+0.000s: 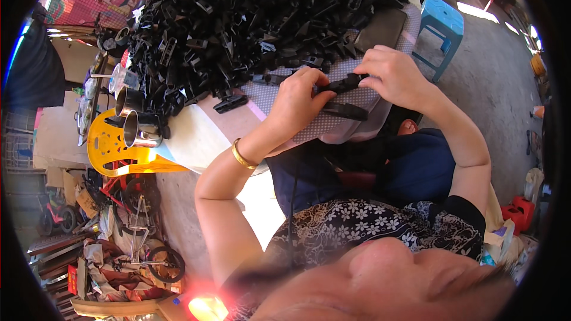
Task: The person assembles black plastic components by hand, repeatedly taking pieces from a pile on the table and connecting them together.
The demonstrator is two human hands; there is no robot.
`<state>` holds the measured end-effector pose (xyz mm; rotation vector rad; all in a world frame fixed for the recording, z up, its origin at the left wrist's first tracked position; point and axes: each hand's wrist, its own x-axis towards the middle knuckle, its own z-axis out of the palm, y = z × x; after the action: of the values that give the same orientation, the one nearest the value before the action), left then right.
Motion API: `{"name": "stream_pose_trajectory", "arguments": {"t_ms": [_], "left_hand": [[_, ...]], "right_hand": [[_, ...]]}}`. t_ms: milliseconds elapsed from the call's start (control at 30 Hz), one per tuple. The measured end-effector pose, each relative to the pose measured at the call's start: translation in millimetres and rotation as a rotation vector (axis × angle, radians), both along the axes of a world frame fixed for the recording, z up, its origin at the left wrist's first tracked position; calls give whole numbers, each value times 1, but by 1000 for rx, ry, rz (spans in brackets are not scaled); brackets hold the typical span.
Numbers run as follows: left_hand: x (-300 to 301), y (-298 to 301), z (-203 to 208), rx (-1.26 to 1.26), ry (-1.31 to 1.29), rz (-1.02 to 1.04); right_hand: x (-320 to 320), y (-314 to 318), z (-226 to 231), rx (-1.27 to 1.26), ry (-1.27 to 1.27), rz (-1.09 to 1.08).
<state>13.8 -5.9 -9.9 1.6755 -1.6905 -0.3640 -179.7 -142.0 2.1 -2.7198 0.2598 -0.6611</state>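
Note:
Between both hands, just above the table's near edge, is a small black plastic part (343,85). My left hand (300,98) pinches its left end between thumb and fingers. At its other end, my right hand (389,74) grips with thumb and fingertips. Below them a flat, dark, rounded piece (346,111) lies at the cloth's edge. A large heap of black plastic parts (250,18) covers most of the table beyond my hands. One loose black part (231,103) rests on the cloth left of my left hand. The exact kind of these parts cannot be made out.
A patterned cloth (262,98) covers the table. Two metal cups (138,129) stand at its left edge, by a yellow chair (107,145). A dark flat case (380,28) lies right of the heap. A blue stool (441,18) stands at the right; a bicycle (143,232) is lower left.

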Motion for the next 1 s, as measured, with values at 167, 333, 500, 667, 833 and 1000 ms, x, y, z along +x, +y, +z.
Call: {"name": "stream_pose_trajectory", "arguments": {"t_ms": [167, 333, 500, 667, 833, 1000], "left_hand": [[2, -1, -2, -28, -14, -37], [-3, -2, -4, 23, 23, -33], [4, 15, 3, -22, -110, -70], [60, 66, 26, -55, -517, 261], [103, 95, 8, 70, -427, 420], [73, 54, -4, 6, -186, 340]], "right_hand": [[1, -13, -4, -10, -26, 78], [17, -8, -13, 25, -95, 224], [13, -5, -6, 96, 9, 209], [-12, -11, 13, 296, 243, 329], [7, -1, -2, 238, 125, 306], [47, 9, -28, -160, -180, 58]]}}
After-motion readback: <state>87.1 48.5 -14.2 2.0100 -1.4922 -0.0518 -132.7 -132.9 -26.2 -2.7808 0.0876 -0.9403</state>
